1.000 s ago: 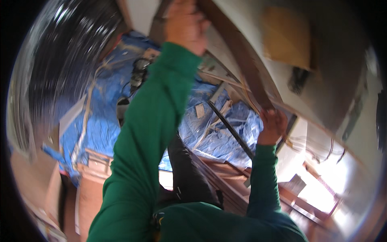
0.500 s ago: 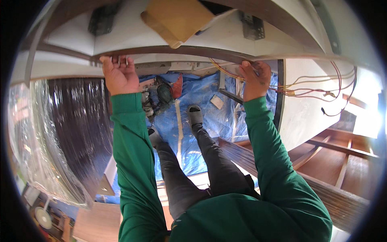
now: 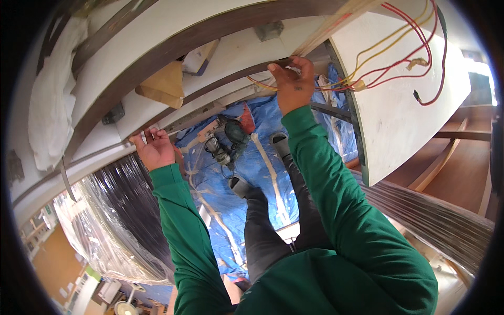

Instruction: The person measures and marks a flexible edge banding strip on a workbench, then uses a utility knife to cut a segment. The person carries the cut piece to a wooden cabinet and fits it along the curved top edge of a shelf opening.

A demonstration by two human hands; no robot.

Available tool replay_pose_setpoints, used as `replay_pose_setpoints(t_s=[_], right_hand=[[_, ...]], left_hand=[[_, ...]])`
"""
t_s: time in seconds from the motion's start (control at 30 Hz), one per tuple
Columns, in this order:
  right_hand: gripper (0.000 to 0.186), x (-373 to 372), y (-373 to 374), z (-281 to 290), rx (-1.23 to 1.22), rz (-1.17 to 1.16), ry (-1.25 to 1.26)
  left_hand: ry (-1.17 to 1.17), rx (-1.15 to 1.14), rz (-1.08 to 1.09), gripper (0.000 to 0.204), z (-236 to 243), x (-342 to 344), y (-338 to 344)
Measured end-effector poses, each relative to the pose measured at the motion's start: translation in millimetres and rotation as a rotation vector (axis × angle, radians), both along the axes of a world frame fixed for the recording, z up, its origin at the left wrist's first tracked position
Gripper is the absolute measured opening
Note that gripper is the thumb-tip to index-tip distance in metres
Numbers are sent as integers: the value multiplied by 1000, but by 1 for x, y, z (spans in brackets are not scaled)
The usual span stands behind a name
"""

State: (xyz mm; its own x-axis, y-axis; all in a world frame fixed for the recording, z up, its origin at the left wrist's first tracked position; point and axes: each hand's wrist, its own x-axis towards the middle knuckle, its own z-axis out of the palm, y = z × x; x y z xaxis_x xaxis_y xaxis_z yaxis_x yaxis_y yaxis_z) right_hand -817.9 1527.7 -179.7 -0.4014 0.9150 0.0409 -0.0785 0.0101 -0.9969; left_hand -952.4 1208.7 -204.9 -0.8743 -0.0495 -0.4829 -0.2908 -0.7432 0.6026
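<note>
Over my head is a white cabinet with dark brown front edges. A long thin edging strip, pale on this side, runs up from the cabinet's brown edge at my right hand. My right hand is closed, thumb and fingers pinching the strip against that edge. Farther left and lower in the picture, my left hand is closed at the same edge, fingertips curled over it. What lies under those fingertips is partly hidden. A folded brown cardboard piece sits inside the cabinet between my hands.
Red and yellow wires dangle beside a white side panel at the right. Blue tarp covers the floor, with a dark power tool on it. Plastic-wrapped dark panels stand at left. White cloth hangs upper left.
My view has turned, so the cabinet edge now slants, with the left end lower. Both hands stay at the edge; the strip beyond my right hand now points upward rather than sideways.
</note>
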Motion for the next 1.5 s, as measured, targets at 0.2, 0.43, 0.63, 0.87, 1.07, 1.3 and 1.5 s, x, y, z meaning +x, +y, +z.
replay_pose_setpoints(t_s=[0.2,0.43,0.63,0.87,1.07,1.3,1.5], right_hand=[[51,-8,-11,-5,-16,-117,-11],[54,-13,-17,-8,-19,-190,18],[48,-18,-28,-4,-201,-246,149],[44,-24,-46,11,-205,-241,102],[68,-33,-75,20,-209,-217,143],[84,-39,-83,24,-79,-116,-52],[84,-45,-85,26,-159,-69,65]], left_hand=[[-28,-4,-37,39,2,-3,-4],[-42,-30,-89,38,4,-4,-7],[-116,-37,-66,37,6,-9,-7],[-108,-85,-90,30,4,-13,-13],[-89,-149,-101,22,-4,-18,-19],[-93,-109,-132,19,-6,-22,-23],[-57,-31,-170,19,-4,-23,-32]])
